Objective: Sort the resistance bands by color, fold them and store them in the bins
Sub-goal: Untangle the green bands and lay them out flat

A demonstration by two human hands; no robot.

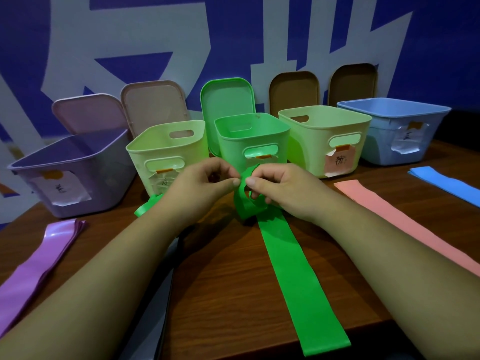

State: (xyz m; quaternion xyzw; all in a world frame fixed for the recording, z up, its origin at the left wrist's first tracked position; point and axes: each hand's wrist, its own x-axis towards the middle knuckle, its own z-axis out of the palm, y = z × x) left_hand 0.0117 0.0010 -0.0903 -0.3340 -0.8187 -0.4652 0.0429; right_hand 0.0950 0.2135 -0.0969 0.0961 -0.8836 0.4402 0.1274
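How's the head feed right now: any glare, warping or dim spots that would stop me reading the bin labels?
Head view: dim, bluish light overall; wide-angle warping leans the purple bin and blue bin outward; a glare streak on the purple band; bin labels small and soft, hard to read; green band sharp at centre.

Left hand [205,185], right hand [283,188] bare; forearms [117,268] unsleeved; thumbnails short.

Head-worn, angled down, seemingly close above table [233,281]
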